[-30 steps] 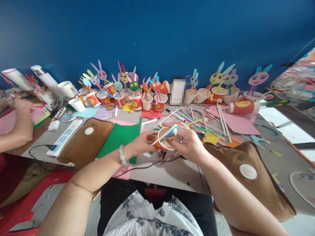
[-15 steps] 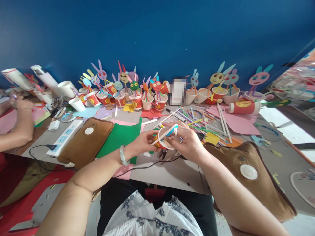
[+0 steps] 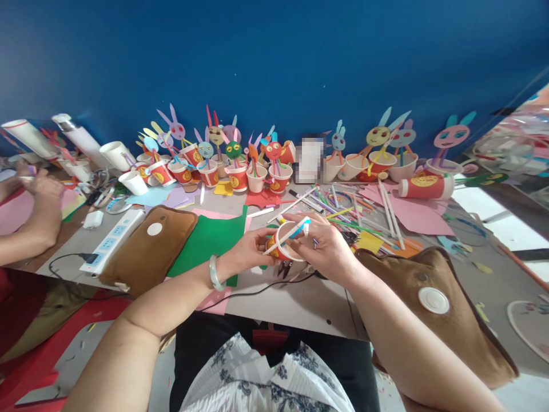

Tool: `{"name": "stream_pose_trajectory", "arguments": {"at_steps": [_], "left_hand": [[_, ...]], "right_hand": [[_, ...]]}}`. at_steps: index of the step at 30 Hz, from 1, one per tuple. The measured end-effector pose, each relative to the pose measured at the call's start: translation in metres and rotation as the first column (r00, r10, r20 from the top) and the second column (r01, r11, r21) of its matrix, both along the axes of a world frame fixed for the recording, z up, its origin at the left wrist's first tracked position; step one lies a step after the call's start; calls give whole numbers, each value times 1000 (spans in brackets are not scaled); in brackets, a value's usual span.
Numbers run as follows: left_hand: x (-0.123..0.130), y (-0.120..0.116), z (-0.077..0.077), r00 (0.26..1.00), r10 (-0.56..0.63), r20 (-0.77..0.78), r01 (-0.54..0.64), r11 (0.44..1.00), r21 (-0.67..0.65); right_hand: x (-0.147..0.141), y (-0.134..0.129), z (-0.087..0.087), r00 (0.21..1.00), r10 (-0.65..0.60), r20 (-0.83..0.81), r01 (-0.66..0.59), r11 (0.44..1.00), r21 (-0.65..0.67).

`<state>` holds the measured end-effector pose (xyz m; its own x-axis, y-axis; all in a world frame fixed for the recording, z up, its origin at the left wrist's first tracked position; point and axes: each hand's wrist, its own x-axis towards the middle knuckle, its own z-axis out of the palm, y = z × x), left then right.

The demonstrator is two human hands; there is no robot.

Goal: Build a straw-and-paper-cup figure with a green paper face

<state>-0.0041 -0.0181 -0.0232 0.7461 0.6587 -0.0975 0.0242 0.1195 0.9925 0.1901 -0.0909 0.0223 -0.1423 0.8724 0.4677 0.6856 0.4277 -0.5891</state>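
holding 1 paper cup [image 3: 281,252] in both hands, mouth tilted toward the head camera, above the table [image 3: 300,312]. left hand [image 3: 253,247] is closed on the cup's left wall. right hand [image 3: 328,246] is closed on its right rim, thumb over the opening. 1 white stick [image 3: 283,239] slants across the mouth, blue at its right end. can't tell if the right fingers pinch the stick too.

counts: 2 brown cushions [image 3: 150,246], one left of the cup, one right. 1 green sheet [image 3: 206,246] just left of it. 1 power strip [image 3: 112,243] farther left, past the cushion. 1 red cup [image 3: 426,186] on its side, beyond-right. 4 rabbit-eared paper figures [image 3: 378,137] beyond-right; more beyond and beyond-left, overlapping, no firm count. colored sticks [image 3: 338,213] pile up beyond-right, too tangled to count.

in the way: 1 dark cable [image 3: 257,292] runs on the near side of the cup. a dark pointed tool [image 3: 285,269] sits below it, partly hidden by it. a co-worker's hand [image 3: 40,184] is far left.
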Motion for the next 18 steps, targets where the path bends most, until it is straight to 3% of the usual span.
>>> {"name": "stream_pose_trajectory", "arguments": {"at_steps": [18], "left_hand": [[0, 1, -2, 1000, 28, -2, -28, 999, 34]], "right_hand": [[2, -1, -5, 999, -29, -27, 28, 998, -48]]}}
